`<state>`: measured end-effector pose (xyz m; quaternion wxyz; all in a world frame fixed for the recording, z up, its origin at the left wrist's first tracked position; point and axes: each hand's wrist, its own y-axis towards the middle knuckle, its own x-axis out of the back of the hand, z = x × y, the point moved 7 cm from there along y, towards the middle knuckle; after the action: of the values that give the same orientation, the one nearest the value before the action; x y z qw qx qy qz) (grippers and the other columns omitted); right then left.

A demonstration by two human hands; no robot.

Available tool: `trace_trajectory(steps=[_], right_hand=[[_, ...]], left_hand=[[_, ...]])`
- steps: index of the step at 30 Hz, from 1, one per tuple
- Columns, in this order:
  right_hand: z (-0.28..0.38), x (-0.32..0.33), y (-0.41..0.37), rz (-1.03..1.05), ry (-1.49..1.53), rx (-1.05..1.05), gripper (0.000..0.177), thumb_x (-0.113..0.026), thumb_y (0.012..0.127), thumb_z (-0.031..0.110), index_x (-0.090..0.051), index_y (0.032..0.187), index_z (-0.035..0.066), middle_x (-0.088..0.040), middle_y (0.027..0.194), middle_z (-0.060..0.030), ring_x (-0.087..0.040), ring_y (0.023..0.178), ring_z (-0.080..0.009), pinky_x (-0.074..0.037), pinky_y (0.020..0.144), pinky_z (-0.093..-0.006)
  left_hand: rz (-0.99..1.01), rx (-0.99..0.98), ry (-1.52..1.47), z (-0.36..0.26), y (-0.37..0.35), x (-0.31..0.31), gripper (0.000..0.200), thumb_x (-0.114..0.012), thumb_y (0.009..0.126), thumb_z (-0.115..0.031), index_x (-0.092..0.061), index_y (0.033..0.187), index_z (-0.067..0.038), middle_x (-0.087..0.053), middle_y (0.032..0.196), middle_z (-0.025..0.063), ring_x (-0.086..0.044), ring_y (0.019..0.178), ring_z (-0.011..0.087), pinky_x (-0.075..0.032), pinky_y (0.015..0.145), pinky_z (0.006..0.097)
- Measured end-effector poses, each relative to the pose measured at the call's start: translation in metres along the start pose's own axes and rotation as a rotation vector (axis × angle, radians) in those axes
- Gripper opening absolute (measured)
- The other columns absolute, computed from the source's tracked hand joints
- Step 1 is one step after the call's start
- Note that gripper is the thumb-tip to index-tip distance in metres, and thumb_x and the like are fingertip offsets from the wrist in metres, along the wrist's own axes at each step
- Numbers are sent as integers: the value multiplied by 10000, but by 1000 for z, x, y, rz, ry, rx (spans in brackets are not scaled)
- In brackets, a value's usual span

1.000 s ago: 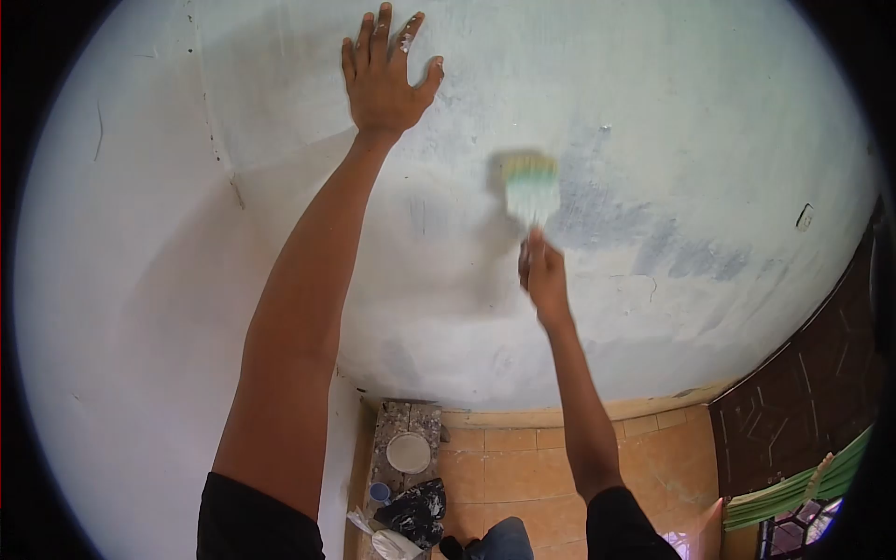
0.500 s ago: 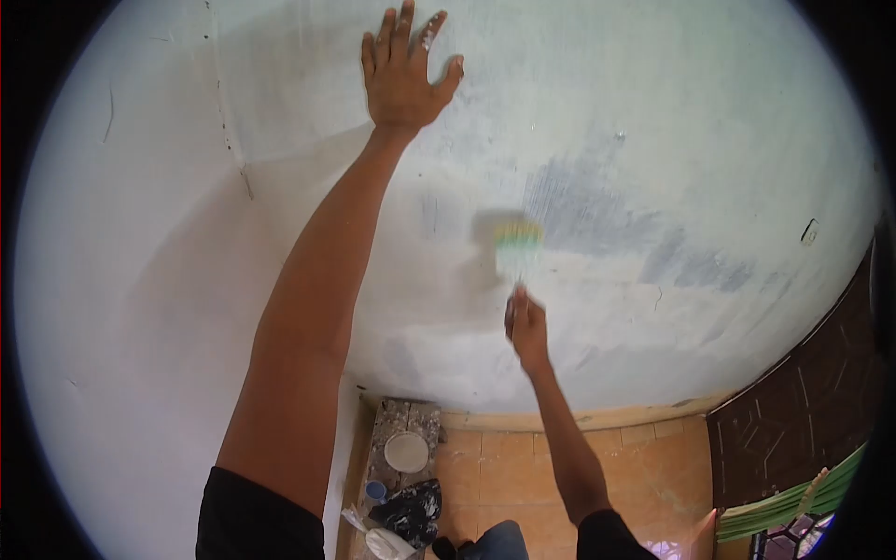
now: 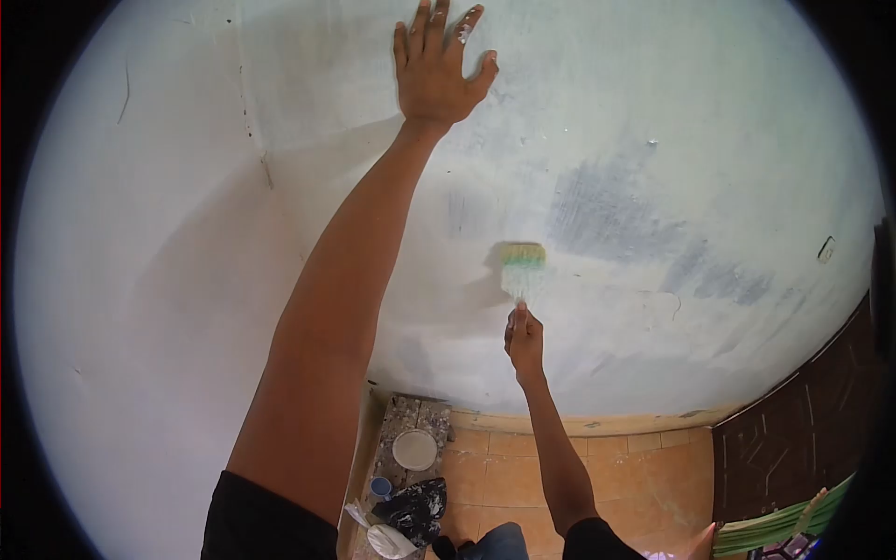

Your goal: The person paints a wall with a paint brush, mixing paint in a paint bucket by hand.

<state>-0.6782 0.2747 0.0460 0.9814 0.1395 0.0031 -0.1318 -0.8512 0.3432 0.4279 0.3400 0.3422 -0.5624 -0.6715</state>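
My left hand [image 3: 437,79] lies spread on the upper wall, fingers apart, with white smears on one finger. Lower and to the right, my right hand [image 3: 525,341] grips a wide paintbrush [image 3: 524,271] by its handle. The brush points upward, its yellowish and green bristles at the wall [image 3: 448,289]. Grey patches [image 3: 607,210] show through the pale coat to the right of the brush. Whether the bristle tips press on the surface is hard to tell.
Below, a paint-spattered bench [image 3: 401,415] bears a round white lid or tub [image 3: 414,450], a blue cup [image 3: 381,486], a dark spattered cloth or bag [image 3: 413,513] and a white bag [image 3: 387,541]. Orange tiles [image 3: 504,476] cover the floor. A dark door [image 3: 775,439] and green curtain [image 3: 775,518] stand right.
The brush in my right hand has moved down the wall and is less blurred. My left hand stays spread on the wall while the whole view has shifted slightly.
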Motion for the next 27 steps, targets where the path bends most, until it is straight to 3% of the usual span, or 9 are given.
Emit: trace_trajectory(steps=[1,3,7,10,15,17,21,23,27], right_hand=[[4,-1,-6,3,19,-17,497,-380,1038,478,-408,675,140,-350,513,76,-309,412,-17,-253,383,-196],[44,-8,21,-17,-81,229,494,-397,1033,483,-424,684,135,-351,524,74,-304,422,-19,-253,393,-199],[134,-36,65,95,-36,268,475,-402,1040,463,-421,706,125,-318,551,71,-270,459,-23,-247,420,-216],[98,-38,79,35,-90,341,481,-397,1045,450,-413,695,121,-323,548,72,-273,462,-26,-256,429,-217],[-29,-28,17,-25,-153,52,532,-427,1029,475,-409,645,107,-365,530,53,-331,484,-43,-297,454,-241],[-34,-19,-4,-56,-231,91,519,-435,1030,460,-463,692,68,-425,583,31,-383,543,-50,-333,503,-238],[42,-16,3,-72,-197,319,438,-454,1034,407,-559,840,28,-464,628,23,-406,559,-51,-374,520,-225],[101,-25,24,40,-17,119,424,-476,1028,405,-624,1016,8,-421,610,50,-355,519,-19,-296,454,-196],[120,-33,65,87,69,-5,421,-478,1017,450,-598,884,69,-389,590,77,-329,495,-15,-273,454,-186]], left_hand=[[-10,-1,9,1,1,1,619,-641,843,-318,-481,1412,-135,-353,1527,171,-304,1416,362,-225,1142,566],[10,4,8,1,-2,-1,622,-641,845,-314,-473,1419,-142,-345,1533,163,-298,1420,359,-222,1144,565],[5,-1,7,-1,-3,-1,615,-645,848,-309,-473,1415,-145,-333,1541,155,-291,1423,351,-216,1146,563],[0,-3,-1,-2,-4,-1,617,-650,842,-308,-478,1410,-141,-338,1534,169,-306,1415,356,-226,1142,563],[11,2,4,0,-3,0,620,-647,845,-316,-475,1413,-138,-346,1528,169,-304,1415,360,-224,1144,562],[-2,-4,-4,1,-2,0,620,-646,847,-320,-474,1414,-136,-349,1526,167,-304,1414,363,-223,1145,562],[27,10,18,1,-3,-2,615,-643,848,-324,-478,1408,-129,-355,1521,170,-305,1412,370,-230,1141,567],[26,2,26,0,-1,-2,613,-643,847,-323,-479,1405,-128,-354,1521,173,-301,1414,371,-229,1141,568],[-3,-12,2,-2,-1,1,616,-646,842,-323,-483,1401,-124,-354,1520,177,-302,1414,370,-226,1140,570]])
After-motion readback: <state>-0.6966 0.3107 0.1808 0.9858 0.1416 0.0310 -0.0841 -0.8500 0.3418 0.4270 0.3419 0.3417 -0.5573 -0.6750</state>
